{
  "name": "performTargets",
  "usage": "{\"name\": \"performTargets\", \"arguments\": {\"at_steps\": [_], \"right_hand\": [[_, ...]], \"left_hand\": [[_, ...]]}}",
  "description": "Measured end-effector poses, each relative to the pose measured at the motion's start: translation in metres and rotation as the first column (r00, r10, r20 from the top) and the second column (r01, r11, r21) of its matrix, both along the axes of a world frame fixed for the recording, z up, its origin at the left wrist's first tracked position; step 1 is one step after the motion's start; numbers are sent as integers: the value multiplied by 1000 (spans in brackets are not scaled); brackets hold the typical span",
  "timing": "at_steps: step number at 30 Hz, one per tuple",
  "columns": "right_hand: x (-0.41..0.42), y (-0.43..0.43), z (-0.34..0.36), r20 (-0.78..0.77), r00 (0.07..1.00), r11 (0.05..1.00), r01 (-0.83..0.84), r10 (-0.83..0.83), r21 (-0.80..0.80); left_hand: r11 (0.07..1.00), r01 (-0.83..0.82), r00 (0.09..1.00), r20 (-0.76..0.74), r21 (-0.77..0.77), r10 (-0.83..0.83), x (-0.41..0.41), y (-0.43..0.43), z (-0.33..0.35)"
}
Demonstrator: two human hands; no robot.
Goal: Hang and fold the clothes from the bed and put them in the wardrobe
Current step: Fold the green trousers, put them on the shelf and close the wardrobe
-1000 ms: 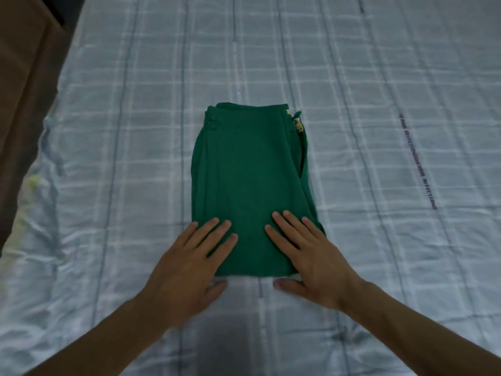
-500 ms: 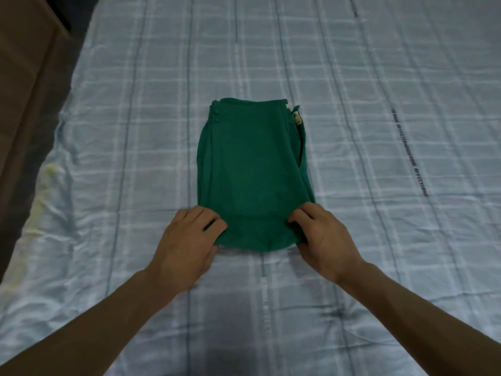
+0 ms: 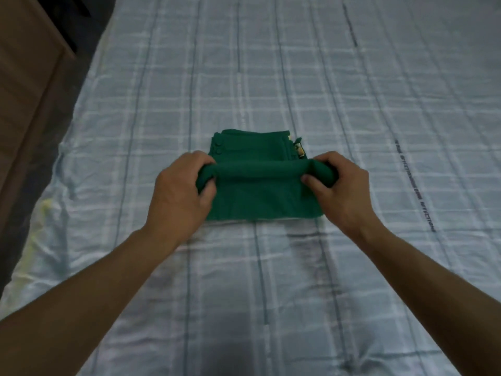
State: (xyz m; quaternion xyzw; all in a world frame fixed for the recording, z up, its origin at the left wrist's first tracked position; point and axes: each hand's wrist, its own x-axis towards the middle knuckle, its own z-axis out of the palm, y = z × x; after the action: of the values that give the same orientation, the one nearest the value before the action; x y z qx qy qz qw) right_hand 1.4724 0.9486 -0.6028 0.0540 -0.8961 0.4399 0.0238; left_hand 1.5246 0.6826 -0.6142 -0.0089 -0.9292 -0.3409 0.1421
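Observation:
A green garment (image 3: 257,196) lies on the bed, its near half lifted and turned over toward the far end. Two buttons and a small tag show along its far waistband edge. My left hand (image 3: 181,196) grips the left corner of the raised fold, fingers curled round the cloth. My right hand (image 3: 341,191) grips the right corner the same way, thumb pinching underneath. The fold stretches level between both hands above the garment's far part.
The bed is covered by a pale blue checked sheet (image 3: 271,294) with a line of dark printed text at the right. A brown wooden piece of furniture (image 3: 24,104) stands along the bed's left side, with a dark gap behind it.
My hands went from pressing flat on the garment's near end to gripping its near corners, then lifted that end and carried it away from me over the rest.

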Motion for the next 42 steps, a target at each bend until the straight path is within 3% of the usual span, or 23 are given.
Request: {"name": "performTargets", "arguments": {"at_steps": [9,14,17,20,23,27,34,37,40,42], "right_hand": [[-99,-26,-21,-51,991,992,123,-123,-7],[-131,-35,-54,138,984,982,89,-113,167],[-123,-35,-55,-18,998,938,63,-60,340],[-106,-43,-42,-257,937,889,-104,238,445],[-94,-56,-57,-111,876,755,-332,469,566],[-96,-46,-102,36,894,602,-330,446,728],[-100,-46,-96,72,898,577,-339,435,743],[-81,-37,-80,37,865,556,-354,500,752],[-53,-12,-85,115,789,476,-472,604,742],[-47,3,-95,176,791,447,-496,586,744]], "left_hand": [[997,-55,998,30,-45,56,-107,-18,-13],[979,-81,959,252,-188,128,-129,-18,-54],[956,-139,976,126,-260,177,-118,-11,-56],[929,-4,999,-49,-371,-15,-101,9,-44],[820,204,979,136,-535,-155,-96,27,-53],[806,315,920,371,-501,-129,-110,18,-88],[798,330,903,416,-504,-110,-113,19,-85],[717,342,925,352,-607,-143,-91,23,-70],[695,468,876,394,-546,-280,-56,8,-75],[714,492,851,448,-498,-275,-43,-7,-84]]}}
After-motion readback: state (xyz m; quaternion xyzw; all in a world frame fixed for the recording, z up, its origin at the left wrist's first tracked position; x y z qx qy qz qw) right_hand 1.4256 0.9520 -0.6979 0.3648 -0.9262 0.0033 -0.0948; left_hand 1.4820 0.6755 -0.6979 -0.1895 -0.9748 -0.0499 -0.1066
